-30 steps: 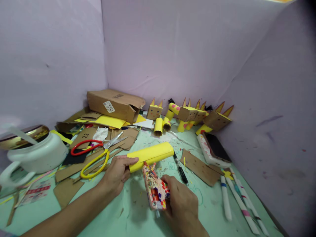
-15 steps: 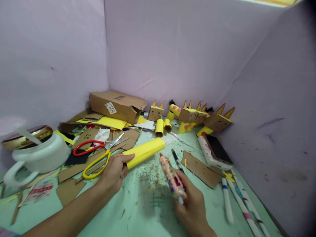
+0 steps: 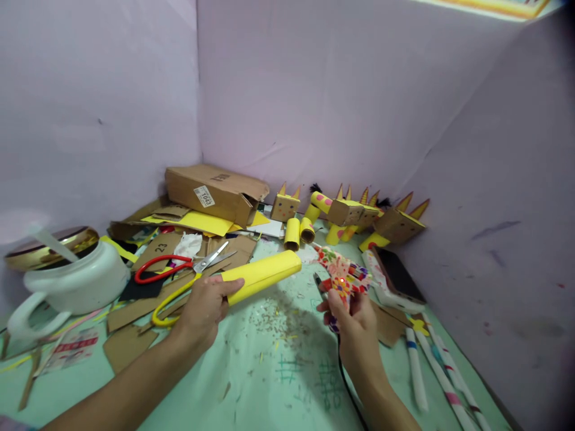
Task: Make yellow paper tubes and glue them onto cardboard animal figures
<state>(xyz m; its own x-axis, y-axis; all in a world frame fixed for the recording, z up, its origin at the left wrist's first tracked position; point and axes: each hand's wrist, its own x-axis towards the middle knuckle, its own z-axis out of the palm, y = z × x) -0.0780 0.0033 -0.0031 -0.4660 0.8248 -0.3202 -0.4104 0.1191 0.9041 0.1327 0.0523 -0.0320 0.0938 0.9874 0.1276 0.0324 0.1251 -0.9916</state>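
My left hand (image 3: 204, 308) grips one end of a yellow paper tube (image 3: 263, 275), which points up and to the right just above the green table (image 3: 278, 371). My right hand (image 3: 353, 314) holds a glue gun covered in a flowered pattern (image 3: 341, 272), raised to the right of the tube with its nozzle aimed left toward the tube's far end. A small gap separates nozzle and tube. A black cord runs down from the gun along my right wrist.
Scissors with red and yellow handles (image 3: 179, 272) lie on cardboard scraps left of my hand. A white jar (image 3: 67, 278) stands far left. A cardboard box (image 3: 213, 193), small yellow rolls (image 3: 299, 230) and cardboard animal figures (image 3: 359, 212) line the back wall. A phone (image 3: 395, 269) and paper sticks (image 3: 426, 365) lie right.
My right hand lifted the glue gun from the tube's underside, swung it out to the right and raised it. The tube's far end dropped slightly as my left hand kept hold.
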